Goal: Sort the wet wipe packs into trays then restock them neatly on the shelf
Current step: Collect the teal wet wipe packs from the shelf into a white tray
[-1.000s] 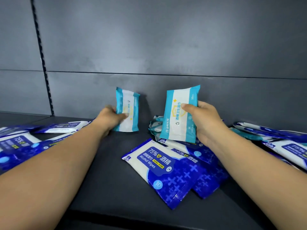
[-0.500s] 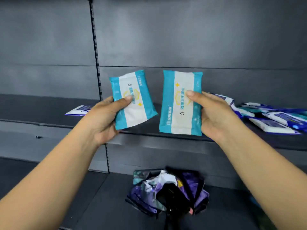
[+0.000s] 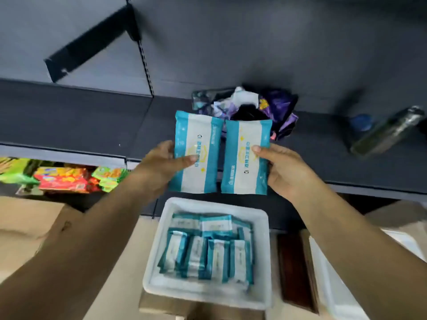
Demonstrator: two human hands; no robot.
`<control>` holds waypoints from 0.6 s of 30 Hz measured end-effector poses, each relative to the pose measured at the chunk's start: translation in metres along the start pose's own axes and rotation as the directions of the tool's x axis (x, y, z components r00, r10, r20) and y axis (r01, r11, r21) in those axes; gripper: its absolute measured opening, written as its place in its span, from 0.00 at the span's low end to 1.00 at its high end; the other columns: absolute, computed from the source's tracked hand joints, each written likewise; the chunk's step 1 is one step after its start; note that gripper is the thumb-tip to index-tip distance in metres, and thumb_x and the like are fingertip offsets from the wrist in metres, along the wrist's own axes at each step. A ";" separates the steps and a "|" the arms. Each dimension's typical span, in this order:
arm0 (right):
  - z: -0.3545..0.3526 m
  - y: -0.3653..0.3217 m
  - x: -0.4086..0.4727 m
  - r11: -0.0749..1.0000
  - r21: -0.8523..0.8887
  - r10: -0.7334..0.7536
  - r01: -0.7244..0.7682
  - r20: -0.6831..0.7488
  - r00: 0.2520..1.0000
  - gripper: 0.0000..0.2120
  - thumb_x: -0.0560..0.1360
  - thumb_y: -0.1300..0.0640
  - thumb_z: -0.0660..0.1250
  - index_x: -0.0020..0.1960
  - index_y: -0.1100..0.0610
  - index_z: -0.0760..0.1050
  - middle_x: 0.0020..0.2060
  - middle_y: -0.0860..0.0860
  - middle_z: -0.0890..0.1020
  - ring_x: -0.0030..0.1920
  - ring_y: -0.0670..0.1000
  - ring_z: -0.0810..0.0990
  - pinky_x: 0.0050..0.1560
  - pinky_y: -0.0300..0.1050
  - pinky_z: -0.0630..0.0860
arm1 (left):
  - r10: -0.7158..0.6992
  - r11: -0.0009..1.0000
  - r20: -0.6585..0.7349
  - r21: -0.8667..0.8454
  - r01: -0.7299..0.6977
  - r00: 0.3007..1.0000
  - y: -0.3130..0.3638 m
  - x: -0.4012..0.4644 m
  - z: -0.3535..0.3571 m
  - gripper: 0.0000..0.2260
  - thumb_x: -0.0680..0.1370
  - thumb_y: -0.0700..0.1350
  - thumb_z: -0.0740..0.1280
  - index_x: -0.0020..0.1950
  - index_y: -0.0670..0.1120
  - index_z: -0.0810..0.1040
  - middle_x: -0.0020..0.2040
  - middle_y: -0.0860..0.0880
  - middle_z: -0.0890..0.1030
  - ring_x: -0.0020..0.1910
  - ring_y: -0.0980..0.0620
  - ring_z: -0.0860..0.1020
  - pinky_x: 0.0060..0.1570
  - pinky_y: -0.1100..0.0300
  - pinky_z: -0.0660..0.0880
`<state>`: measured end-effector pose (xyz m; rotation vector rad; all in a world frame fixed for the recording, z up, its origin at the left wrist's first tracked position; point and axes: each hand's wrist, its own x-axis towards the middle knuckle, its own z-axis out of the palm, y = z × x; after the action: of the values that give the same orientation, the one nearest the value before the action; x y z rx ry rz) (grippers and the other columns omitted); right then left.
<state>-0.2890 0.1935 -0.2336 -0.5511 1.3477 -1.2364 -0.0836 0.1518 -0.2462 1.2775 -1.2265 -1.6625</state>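
Dark shelf behind; both hands' fingers clamp teal packs, left hand, right hand, above white tray.

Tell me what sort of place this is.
Probably a shop aisle or stockroom: dark metal shelving, bright snack packets on a lower shelf, and a white tray of matching wipe packs.

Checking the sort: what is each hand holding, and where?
Left hand holds one teal pack at its left edge; right hand holds another at its right edge.
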 end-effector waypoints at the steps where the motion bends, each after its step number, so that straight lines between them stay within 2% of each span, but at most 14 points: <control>1: -0.009 0.024 0.007 0.998 -0.012 0.064 -0.064 -0.033 0.997 0.05 0.76 0.66 0.63 0.47 0.61 0.77 0.36 0.52 0.84 0.36 0.49 0.82 0.43 0.46 0.81 | -0.064 0.998 0.002 0.002 0.064 0.998 -0.027 0.003 0.001 0.07 0.75 0.33 0.65 0.45 0.46 0.75 0.34 0.54 0.83 0.32 0.59 0.81 0.32 0.65 0.78; 3: -0.030 0.072 0.022 0.981 -0.023 0.189 -0.192 -0.094 0.977 0.05 0.76 0.66 0.62 0.47 0.62 0.76 0.41 0.54 0.82 0.40 0.52 0.81 0.49 0.51 0.79 | -0.191 0.982 -0.014 0.004 0.191 0.981 -0.084 0.009 0.003 0.08 0.76 0.32 0.63 0.47 0.43 0.77 0.35 0.52 0.84 0.34 0.57 0.81 0.36 0.64 0.79; 6: -0.068 0.148 0.046 0.932 -0.036 0.345 -0.361 -0.218 0.913 0.07 0.76 0.66 0.64 0.53 0.64 0.76 0.47 0.58 0.82 0.44 0.55 0.81 0.52 0.53 0.76 | -0.395 0.918 -0.089 -0.009 0.396 0.914 -0.171 0.019 0.013 0.08 0.75 0.32 0.64 0.54 0.37 0.76 0.48 0.42 0.82 0.48 0.45 0.79 0.55 0.53 0.75; 8: -0.093 0.193 0.057 0.893 -0.045 0.419 -0.447 -0.280 0.864 0.06 0.76 0.66 0.64 0.51 0.63 0.76 0.50 0.59 0.81 0.48 0.57 0.80 0.56 0.55 0.76 | -0.488 0.871 -0.114 0.001 0.491 0.865 -0.222 0.023 0.022 0.10 0.75 0.32 0.64 0.56 0.35 0.75 0.54 0.40 0.79 0.53 0.43 0.78 0.61 0.50 0.71; 10: -0.121 0.238 0.070 0.854 -0.024 0.484 -0.520 -0.334 0.809 0.03 0.75 0.65 0.65 0.45 0.60 0.77 0.49 0.59 0.81 0.49 0.57 0.80 0.58 0.57 0.75 | -0.540 0.838 -0.106 0.023 0.545 0.835 -0.272 0.032 0.036 0.11 0.75 0.32 0.64 0.57 0.33 0.75 0.53 0.39 0.79 0.50 0.43 0.78 0.58 0.50 0.72; 12: -0.144 0.278 0.081 0.817 0.005 0.534 -0.577 -0.383 0.754 0.04 0.74 0.64 0.66 0.42 0.58 0.77 0.48 0.58 0.82 0.51 0.57 0.80 0.61 0.57 0.74 | -0.563 0.819 -0.134 0.044 0.572 0.816 -0.313 0.043 0.047 0.12 0.74 0.31 0.65 0.58 0.32 0.75 0.46 0.41 0.81 0.42 0.47 0.78 0.52 0.54 0.74; 14: -0.162 0.315 0.096 0.789 0.026 0.568 -0.614 -0.412 0.712 0.04 0.73 0.63 0.68 0.40 0.57 0.77 0.51 0.56 0.82 0.55 0.55 0.79 0.63 0.55 0.72 | -0.571 0.807 -0.155 0.074 0.586 0.806 -0.353 0.059 0.055 0.11 0.73 0.32 0.66 0.56 0.33 0.77 0.38 0.47 0.83 0.38 0.51 0.78 0.49 0.55 0.75; 15: -0.168 0.331 0.104 0.777 0.033 0.582 -0.629 -0.420 0.696 0.04 0.73 0.63 0.69 0.40 0.56 0.77 0.52 0.56 0.81 0.56 0.55 0.79 0.64 0.55 0.72 | -0.578 0.799 -0.155 0.093 0.595 0.801 -0.370 0.068 0.059 0.09 0.73 0.33 0.67 0.52 0.34 0.78 0.36 0.48 0.82 0.38 0.49 0.79 0.51 0.52 0.75; 17: -0.173 0.353 0.120 0.764 0.020 0.587 -0.645 -0.437 0.682 0.04 0.72 0.62 0.69 0.40 0.57 0.76 0.51 0.57 0.81 0.55 0.56 0.79 0.62 0.56 0.73 | -0.580 0.786 -0.162 0.148 0.600 0.799 -0.396 0.082 0.067 0.04 0.74 0.37 0.68 0.47 0.41 0.79 0.41 0.44 0.81 0.42 0.46 0.79 0.54 0.51 0.75; 18: -0.175 0.362 0.129 0.766 0.007 0.577 -0.643 -0.447 0.683 0.04 0.72 0.62 0.69 0.40 0.57 0.75 0.51 0.58 0.81 0.54 0.56 0.79 0.61 0.58 0.74 | -0.553 0.791 -0.174 0.199 0.579 0.815 -0.408 0.089 0.071 0.03 0.74 0.38 0.68 0.47 0.42 0.79 0.43 0.43 0.80 0.41 0.47 0.79 0.51 0.55 0.75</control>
<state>-0.3545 0.2587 -0.6455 0.1127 1.8141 -0.7023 -0.1682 0.2149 -0.6564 2.0189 -1.0603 -1.8491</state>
